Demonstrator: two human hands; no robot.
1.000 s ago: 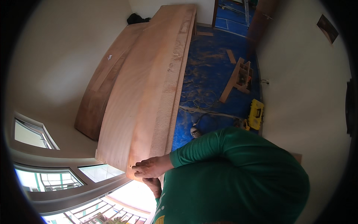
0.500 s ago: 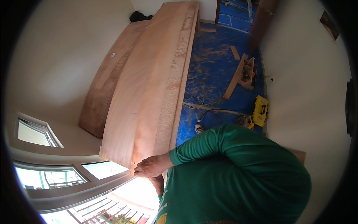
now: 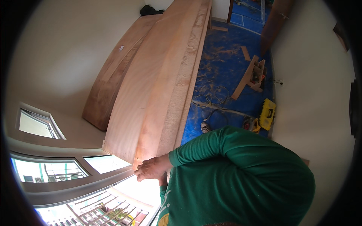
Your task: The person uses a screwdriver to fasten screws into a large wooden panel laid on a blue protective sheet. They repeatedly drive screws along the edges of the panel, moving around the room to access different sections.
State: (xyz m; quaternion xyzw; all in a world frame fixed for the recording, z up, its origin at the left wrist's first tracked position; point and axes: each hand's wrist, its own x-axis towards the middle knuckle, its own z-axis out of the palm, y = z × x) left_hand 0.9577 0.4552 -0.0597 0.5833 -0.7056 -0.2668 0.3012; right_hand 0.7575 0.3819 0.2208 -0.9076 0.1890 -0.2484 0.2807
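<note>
One hand [image 3: 151, 168] shows clearly here, coming out of a green sleeve [image 3: 211, 145], fingers curled over and pressed against the near bottom edge of the front board [image 3: 151, 101]. It's a loose curled grip on the edge, not a tight fist. I can't say for sure whether it's the left or right hand, since the arm crosses over the body. A second hand [image 3: 163, 180] sits just under it, mostly hidden behind the first and the sleeve, so I can't tell if it's open or closed or what it's touching.

The board is a long, pale reddish plywood sheet. Its long axis runs from the near end at the hands up and away to the far right corner of the room, leaning toward the wall on the left. A strip of rough sawdust runs along its right edge. More sheets [image 3: 113, 90] are stacked behind it on the left, against the wall.

To the right the floor is covered by a blue tarp [image 3: 226, 64] with sawdust, loose cables, wood offcuts [image 3: 245, 75] and a yellow tool case [image 3: 267, 113]. Windows [image 3: 49, 173] sit near left.
</note>
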